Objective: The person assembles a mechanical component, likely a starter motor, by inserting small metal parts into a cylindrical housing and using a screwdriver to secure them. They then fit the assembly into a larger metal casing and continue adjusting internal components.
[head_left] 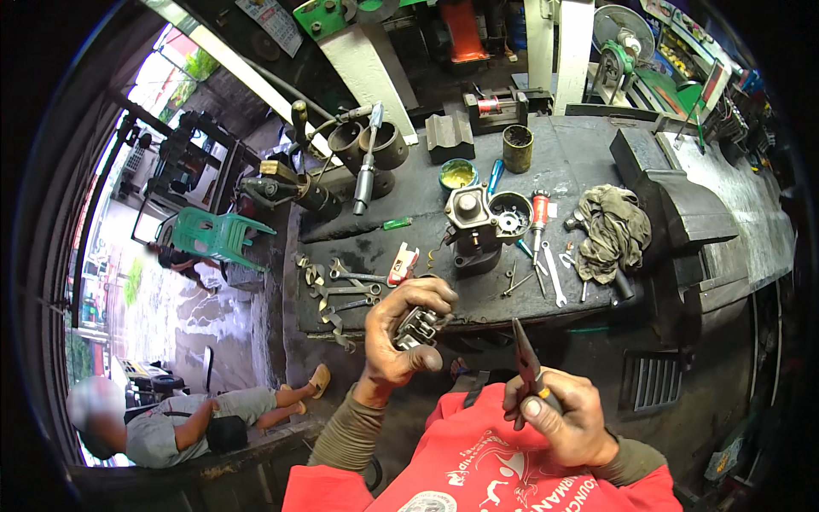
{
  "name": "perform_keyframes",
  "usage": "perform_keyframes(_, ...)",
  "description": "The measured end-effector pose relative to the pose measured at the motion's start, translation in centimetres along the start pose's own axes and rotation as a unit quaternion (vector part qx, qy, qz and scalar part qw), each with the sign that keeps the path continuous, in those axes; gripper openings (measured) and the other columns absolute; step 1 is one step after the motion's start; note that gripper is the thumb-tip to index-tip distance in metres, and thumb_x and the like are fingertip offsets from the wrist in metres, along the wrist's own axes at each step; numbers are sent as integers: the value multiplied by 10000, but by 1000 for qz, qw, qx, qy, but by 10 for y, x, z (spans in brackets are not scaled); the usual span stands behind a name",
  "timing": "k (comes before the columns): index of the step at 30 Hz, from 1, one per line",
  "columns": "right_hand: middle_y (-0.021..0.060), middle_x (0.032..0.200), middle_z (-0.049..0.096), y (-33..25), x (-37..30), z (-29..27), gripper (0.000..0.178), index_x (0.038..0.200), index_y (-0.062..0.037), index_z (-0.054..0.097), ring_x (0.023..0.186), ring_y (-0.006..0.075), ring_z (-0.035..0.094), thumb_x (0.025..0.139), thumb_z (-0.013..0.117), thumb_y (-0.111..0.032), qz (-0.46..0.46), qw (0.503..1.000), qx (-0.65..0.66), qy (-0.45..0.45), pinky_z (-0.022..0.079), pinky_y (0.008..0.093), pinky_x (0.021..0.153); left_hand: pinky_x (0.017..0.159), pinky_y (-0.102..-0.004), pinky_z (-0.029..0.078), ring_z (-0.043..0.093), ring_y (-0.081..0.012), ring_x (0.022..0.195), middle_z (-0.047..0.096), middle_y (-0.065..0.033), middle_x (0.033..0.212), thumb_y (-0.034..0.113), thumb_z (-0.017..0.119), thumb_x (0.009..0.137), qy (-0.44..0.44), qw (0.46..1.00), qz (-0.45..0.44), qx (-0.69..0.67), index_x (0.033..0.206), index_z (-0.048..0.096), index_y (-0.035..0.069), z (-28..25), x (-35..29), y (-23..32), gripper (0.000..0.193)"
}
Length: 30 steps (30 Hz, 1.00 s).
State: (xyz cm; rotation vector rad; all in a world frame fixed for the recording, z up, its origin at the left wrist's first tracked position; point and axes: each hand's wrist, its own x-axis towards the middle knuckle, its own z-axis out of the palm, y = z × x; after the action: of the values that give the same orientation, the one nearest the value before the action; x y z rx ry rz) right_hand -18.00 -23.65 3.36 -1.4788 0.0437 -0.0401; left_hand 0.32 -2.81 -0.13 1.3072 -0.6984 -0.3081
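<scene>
My left hand (401,333) is closed round a small dark metal part (419,328) with ridged or slotted sides; its exact kind I cannot make out. In my right hand (563,418) is a pair of long-nose pliers (526,358), gripped by the handles with the tapered jaws pointing up and away from me. The jaws look closed and stand apart from the metal part. Beyond both hands, on the dark workbench (384,256), a metal motor-like housing (469,222) stands upright next to an open round casing (510,215).
Several spanners (350,290) lie at the bench's left, near a red-and-white box (403,264). Right of the housing are a combination spanner (554,275), a red-handled tool (540,209) and a crumpled rag (610,230). A person (196,422) sits at the left, near a green chair (209,235).
</scene>
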Motion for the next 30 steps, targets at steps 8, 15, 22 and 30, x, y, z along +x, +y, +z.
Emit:
perform_keyframes(8, 183, 818, 620, 2, 33, 36, 172, 866, 36, 550, 653, 272, 592, 991, 655, -20, -14, 980, -199, -26, 483, 376, 609, 859, -374, 589, 659, -259, 1016, 668, -177, 1071, 787, 814, 776, 48, 984, 14, -170, 1068, 644, -25, 22, -3, -22, 879)
perform_keyframes(15, 177, 759, 525, 0, 39, 38, 226, 827, 15, 548, 602, 335, 523, 985, 699, -43, -19, 978, -207, -16, 413, 404, 563, 779, -349, 565, 640, -242, 923, 650, -178, 1031, 725, 809, 832, 69, 966, 10, -247, 1095, 609, -22, 30, -3, -27, 816)
perform_keyframes(22, 145, 779, 597, 1, 29, 38, 146, 894, 62, 624, 636, 275, 579, 994, 677, -30, -126, 991, -28, 26, 458, 365, 599, 804, -367, 600, 685, -247, 961, 690, -211, 1078, 667, 846, 829, 76, 953, -10, -294, 1496, 425, -60, 28, -5, -22, 1073)
perform_keyframes(30, 187, 748, 584, -4, 38, 45, 244, 834, 14, 564, 581, 363, 545, 985, 727, -88, -75, 991, -105, 15, 427, 443, 546, 823, -346, 595, 693, -221, 957, 709, -159, 1011, 670, 913, 746, 78, 963, -11, -259, 1631, 258, -51, 31, -4, -19, 1316)
